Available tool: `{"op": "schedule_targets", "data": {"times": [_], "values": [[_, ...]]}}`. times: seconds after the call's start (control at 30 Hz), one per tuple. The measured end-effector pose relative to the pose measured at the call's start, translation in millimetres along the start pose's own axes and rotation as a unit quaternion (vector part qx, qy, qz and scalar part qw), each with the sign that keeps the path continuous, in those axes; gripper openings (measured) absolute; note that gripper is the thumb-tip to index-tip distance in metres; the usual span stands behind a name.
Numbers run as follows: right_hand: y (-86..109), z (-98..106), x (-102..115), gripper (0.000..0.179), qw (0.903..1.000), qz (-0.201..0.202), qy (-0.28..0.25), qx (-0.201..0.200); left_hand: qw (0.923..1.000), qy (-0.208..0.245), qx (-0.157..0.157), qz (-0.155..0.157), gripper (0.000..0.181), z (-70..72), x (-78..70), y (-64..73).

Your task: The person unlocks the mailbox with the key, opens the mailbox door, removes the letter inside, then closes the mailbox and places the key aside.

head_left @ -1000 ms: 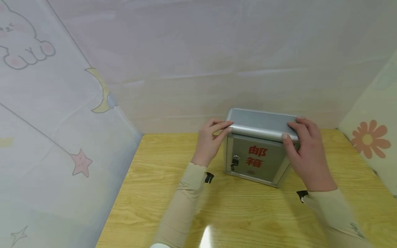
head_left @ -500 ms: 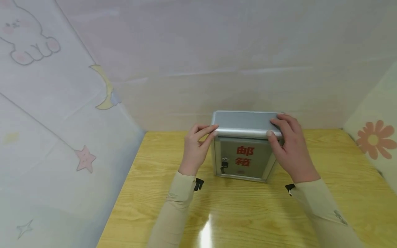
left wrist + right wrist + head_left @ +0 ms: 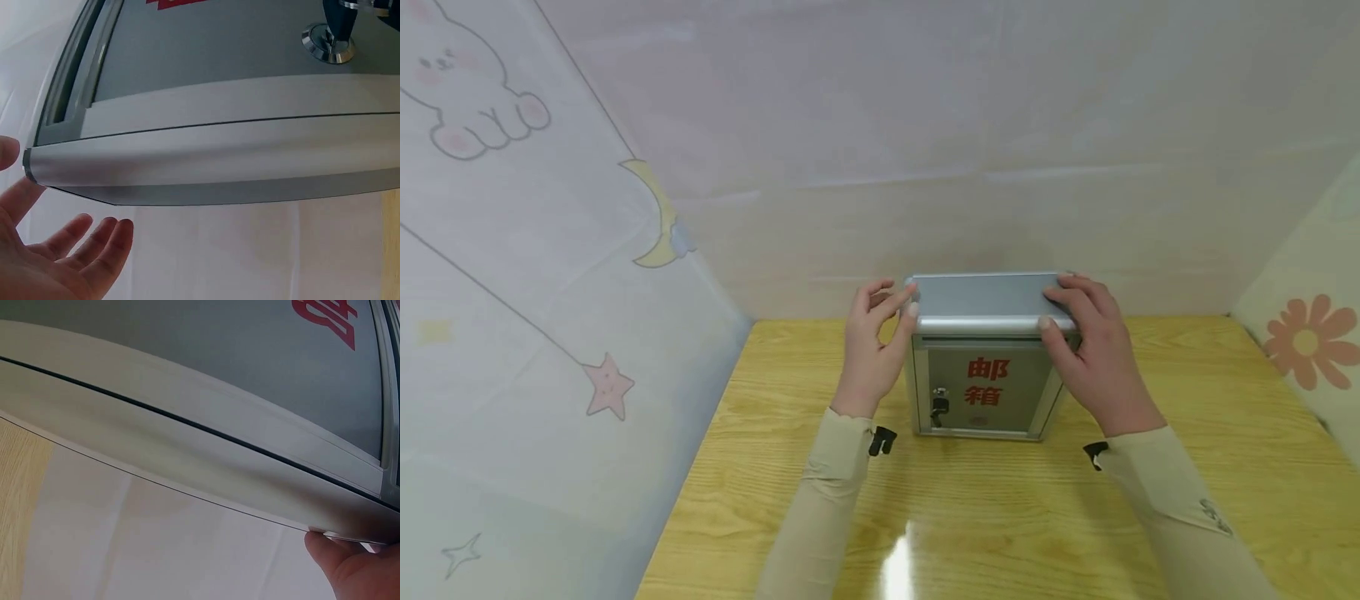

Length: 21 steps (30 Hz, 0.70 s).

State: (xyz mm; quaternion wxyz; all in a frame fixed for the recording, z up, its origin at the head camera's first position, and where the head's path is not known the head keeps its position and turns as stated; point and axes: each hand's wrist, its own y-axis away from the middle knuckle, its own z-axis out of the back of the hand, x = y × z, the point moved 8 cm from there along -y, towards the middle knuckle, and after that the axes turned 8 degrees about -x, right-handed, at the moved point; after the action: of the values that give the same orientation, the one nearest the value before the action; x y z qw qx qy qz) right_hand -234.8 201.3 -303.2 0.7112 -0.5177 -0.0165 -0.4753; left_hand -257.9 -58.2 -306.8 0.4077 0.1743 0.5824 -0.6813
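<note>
A silver-grey metal mailbox (image 3: pixel 992 296) stands upright on the wooden table, its front marked in red characters. Low on the left of its front door is a lock with a key (image 3: pixel 940 406). My left hand (image 3: pixel 872 354) is at the box's top left corner, index finger and thumb tip right at the edge. In the left wrist view the other fingers (image 3: pixel 109 256) spread loosely, away from the box. With the right hand (image 3: pixel 1093 358) I hold the top right end, thumb on the front edge and fingers over the top.
The wooden table (image 3: pixel 760 500) runs back to a pale covered wall (image 3: pixel 880 125) close behind the mailbox. A printed wall (image 3: pixel 512 333) borders the left side, and another with a flower (image 3: pixel 1305 342) the right.
The mailbox has shifted left with both hands and turned a little, so its front faces me more squarely. The left fingers have loosened at the corner.
</note>
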Motion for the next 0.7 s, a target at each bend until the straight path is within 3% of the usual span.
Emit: {"op": "schedule_targets", "data": {"times": [0.17, 0.3, 0.5, 0.7], "values": [[0.0, -4, -2, 0.035, 0.9999, 0.002, -0.010, -0.004, 0.9978, 0.028, 0.044, 0.041, 0.038, -9.4, 19.3, -3.3], [-1.2, -5, -4, 0.035, 0.9998, 0.006, -0.016, -0.009, 0.9948, 0.060, 0.057, 0.060, 0.040, -14.1, 28.1, -3.6], [-0.9, -3, -7, 0.035, 0.9997, 0.003, -0.017, -0.018, 0.9897, 0.110, 0.061, 0.069, 0.037, -12.7, 11.4, -5.4], [-1.6, -2, -8, 0.034, 0.9993, 0.001, -0.025, -0.029, 0.9898, 0.116, 0.053, 0.064, 0.037, -10.6, 4.4, -4.7]]}}
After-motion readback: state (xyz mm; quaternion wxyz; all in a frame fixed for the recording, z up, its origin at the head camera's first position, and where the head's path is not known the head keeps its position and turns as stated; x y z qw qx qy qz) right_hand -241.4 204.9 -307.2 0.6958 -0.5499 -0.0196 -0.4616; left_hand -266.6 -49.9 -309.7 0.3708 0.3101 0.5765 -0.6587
